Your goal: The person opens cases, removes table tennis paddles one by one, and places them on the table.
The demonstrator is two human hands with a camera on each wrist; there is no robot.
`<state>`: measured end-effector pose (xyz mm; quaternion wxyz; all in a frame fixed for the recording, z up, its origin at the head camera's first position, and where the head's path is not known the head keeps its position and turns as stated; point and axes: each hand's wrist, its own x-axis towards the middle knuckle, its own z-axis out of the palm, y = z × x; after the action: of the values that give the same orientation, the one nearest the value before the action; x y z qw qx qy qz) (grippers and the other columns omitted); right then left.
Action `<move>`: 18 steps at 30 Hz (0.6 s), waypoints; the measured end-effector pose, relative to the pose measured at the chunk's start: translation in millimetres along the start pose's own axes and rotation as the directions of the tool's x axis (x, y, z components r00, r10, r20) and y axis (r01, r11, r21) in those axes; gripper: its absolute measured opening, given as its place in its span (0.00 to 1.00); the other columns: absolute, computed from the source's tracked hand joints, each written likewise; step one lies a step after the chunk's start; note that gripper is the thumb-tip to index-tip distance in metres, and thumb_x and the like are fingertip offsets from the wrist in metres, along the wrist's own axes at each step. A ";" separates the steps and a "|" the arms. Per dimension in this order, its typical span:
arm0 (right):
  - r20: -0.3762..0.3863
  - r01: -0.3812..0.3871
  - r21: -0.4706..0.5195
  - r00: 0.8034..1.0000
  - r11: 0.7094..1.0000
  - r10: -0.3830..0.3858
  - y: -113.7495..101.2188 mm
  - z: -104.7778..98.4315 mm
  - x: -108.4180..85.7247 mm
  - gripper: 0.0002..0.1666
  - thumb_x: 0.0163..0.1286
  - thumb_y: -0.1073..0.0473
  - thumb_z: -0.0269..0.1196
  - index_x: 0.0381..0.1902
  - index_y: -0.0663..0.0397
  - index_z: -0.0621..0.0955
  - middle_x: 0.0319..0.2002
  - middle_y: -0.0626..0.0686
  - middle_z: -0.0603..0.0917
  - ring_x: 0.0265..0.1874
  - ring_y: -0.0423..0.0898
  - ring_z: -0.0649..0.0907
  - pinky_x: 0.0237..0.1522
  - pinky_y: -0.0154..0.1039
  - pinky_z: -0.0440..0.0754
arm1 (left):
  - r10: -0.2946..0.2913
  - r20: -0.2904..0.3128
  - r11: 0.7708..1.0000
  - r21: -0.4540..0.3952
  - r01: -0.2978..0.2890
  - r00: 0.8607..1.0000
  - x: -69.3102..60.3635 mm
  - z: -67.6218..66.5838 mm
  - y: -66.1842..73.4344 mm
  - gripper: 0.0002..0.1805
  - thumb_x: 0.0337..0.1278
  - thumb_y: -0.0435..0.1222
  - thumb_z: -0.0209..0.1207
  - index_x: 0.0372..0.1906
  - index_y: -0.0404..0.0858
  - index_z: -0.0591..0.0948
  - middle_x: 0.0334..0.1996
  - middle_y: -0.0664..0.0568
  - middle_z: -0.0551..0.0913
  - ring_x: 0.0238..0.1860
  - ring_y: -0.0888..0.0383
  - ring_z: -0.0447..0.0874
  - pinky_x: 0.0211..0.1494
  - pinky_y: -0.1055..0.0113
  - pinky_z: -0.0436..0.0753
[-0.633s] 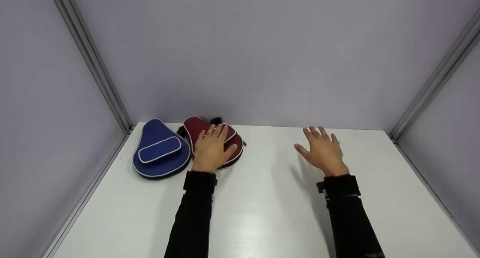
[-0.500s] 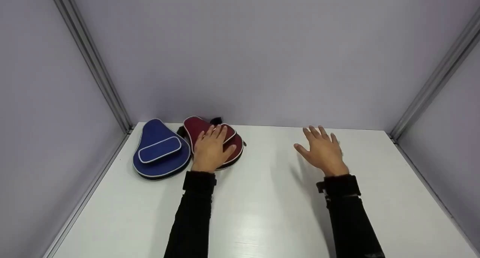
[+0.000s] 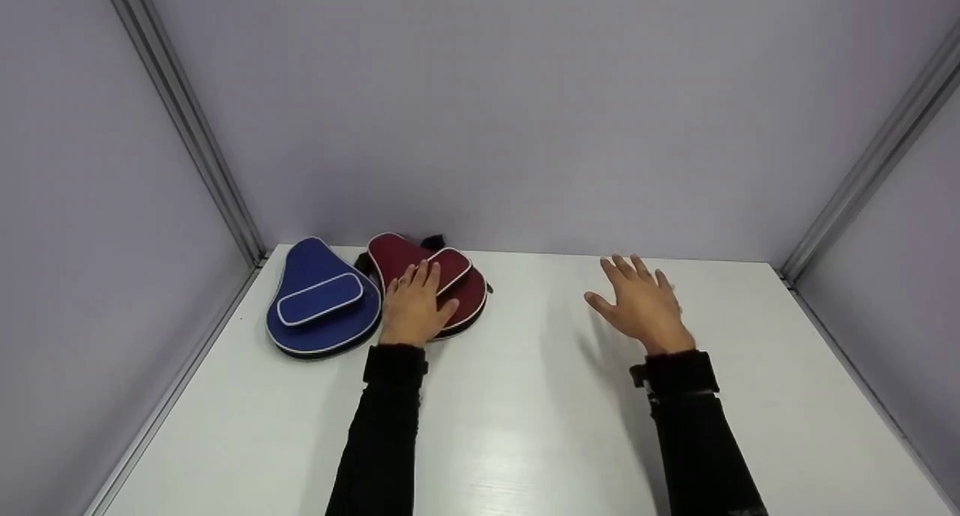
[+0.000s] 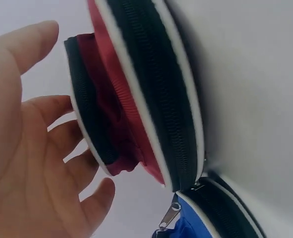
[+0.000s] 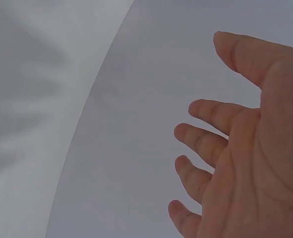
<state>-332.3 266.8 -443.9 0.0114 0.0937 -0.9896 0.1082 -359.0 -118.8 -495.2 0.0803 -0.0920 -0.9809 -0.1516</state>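
A dark red table tennis bat case (image 3: pixel 469 295) with white piping lies at the back left of the table, its raised zipped pocket on top. My left hand (image 3: pixel 415 307) is over its left part with fingers extended, hiding some of it. In the left wrist view, the fingers (image 4: pixel 64 136) are beside the pocket of the red case (image 4: pixel 158 94); whether the fingertips touch it, I cannot tell. Close on its left lies a blue case (image 3: pixel 319 302) of the same shape. Well to the right, my right hand (image 3: pixel 643 310) hovers above the table, fingers spread, holding nothing.
The white table (image 3: pixel 495 426) is bounded by a pale back wall (image 3: pixel 525 111) and side walls with metal corner posts (image 3: pixel 187 118). A black strap (image 3: pixel 433 241) shows behind the red case.
My left hand has drawn back slightly toward me and left, uncovering more of the red case's pocket. The right hand has shifted a little left. Both cases stay in place.
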 end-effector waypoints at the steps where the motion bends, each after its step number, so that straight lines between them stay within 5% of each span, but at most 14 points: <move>1: -0.003 0.004 0.000 1.000 1.000 -0.004 -0.4 0.6 0.1 0.50 0.94 0.35 0.56 0.96 0.59 0.61 0.95 0.69 0.60 0.96 0.74 0.56 0.95 0.81 0.51 | 0.000 -0.006 1.000 -0.025 0.000 1.000 2.1 5.1 -3.5 0.44 0.84 0.54 0.64 0.91 0.35 0.70 0.91 0.34 0.71 0.93 0.33 0.67 0.96 0.31 0.67; 5: -0.003 0.025 0.009 1.000 1.000 -0.024 -1.5 4.0 0.9 0.48 0.94 0.38 0.58 0.96 0.60 0.61 0.95 0.69 0.61 0.96 0.74 0.57 0.96 0.79 0.53 | 0.014 -0.008 0.998 -0.059 -0.014 1.000 21.8 39.3 -28.9 0.47 0.81 0.58 0.64 0.92 0.38 0.69 0.91 0.36 0.71 0.94 0.33 0.66 0.96 0.30 0.67; 9: 0.004 0.042 0.024 0.999 0.999 -0.043 -2.6 8.0 0.9 0.48 0.94 0.41 0.60 0.95 0.62 0.62 0.94 0.70 0.62 0.95 0.73 0.61 0.94 0.78 0.62 | 0.037 -0.001 0.999 0.024 -0.037 0.999 39.1 68.1 -46.5 0.48 0.84 0.65 0.58 0.94 0.42 0.68 0.92 0.39 0.72 0.93 0.36 0.69 0.94 0.33 0.73; 12: -0.008 0.050 0.028 0.999 0.998 -0.049 -3.8 9.1 1.5 0.47 0.93 0.42 0.61 0.94 0.63 0.63 0.93 0.70 0.65 0.92 0.72 0.67 0.88 0.80 0.71 | 0.040 0.019 0.998 0.043 -0.041 0.999 33.6 54.1 -33.2 0.45 0.87 0.63 0.58 0.92 0.40 0.70 0.89 0.38 0.75 0.91 0.36 0.72 0.91 0.34 0.76; 18: -0.025 0.063 0.046 0.998 0.997 -0.062 -7.7 8.9 3.6 0.46 0.93 0.43 0.62 0.94 0.62 0.63 0.90 0.71 0.70 0.89 0.73 0.72 0.82 0.81 0.78 | 0.046 0.020 0.999 -0.025 -0.045 0.999 1.8 -6.0 13.9 0.37 0.85 0.50 0.68 0.84 0.32 0.78 0.82 0.32 0.81 0.84 0.33 0.80 0.90 0.39 0.80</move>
<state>-334.4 256.9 -450.7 0.0240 0.1235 -0.9833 0.1317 -357.1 -107.3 -485.3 0.0726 -0.1168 -0.9773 -0.1610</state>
